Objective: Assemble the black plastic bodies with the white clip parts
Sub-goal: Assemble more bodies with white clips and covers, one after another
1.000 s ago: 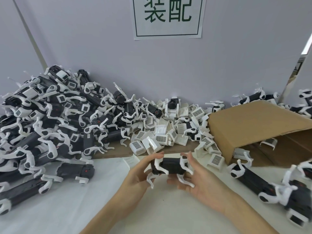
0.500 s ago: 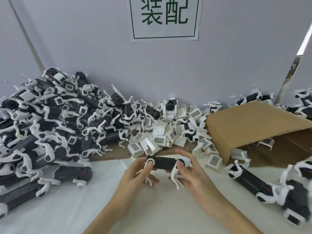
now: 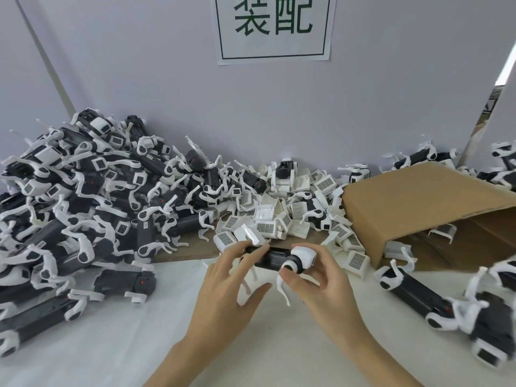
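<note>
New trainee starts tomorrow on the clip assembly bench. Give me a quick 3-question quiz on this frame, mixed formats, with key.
1. True or false: both hands hold the same black body above the white table cover.
2. Multiple choice: where does the cardboard box lie? A) far left, under the pile B) on the right, tipped on its side C) upright in the middle
3. Fill in: the right hand has its grip at the end of the body that bears a ______ cap.

Key
1. True: the left hand holds the other end.
2. B; the big pile of assembled units is on the left.
3. white
</note>
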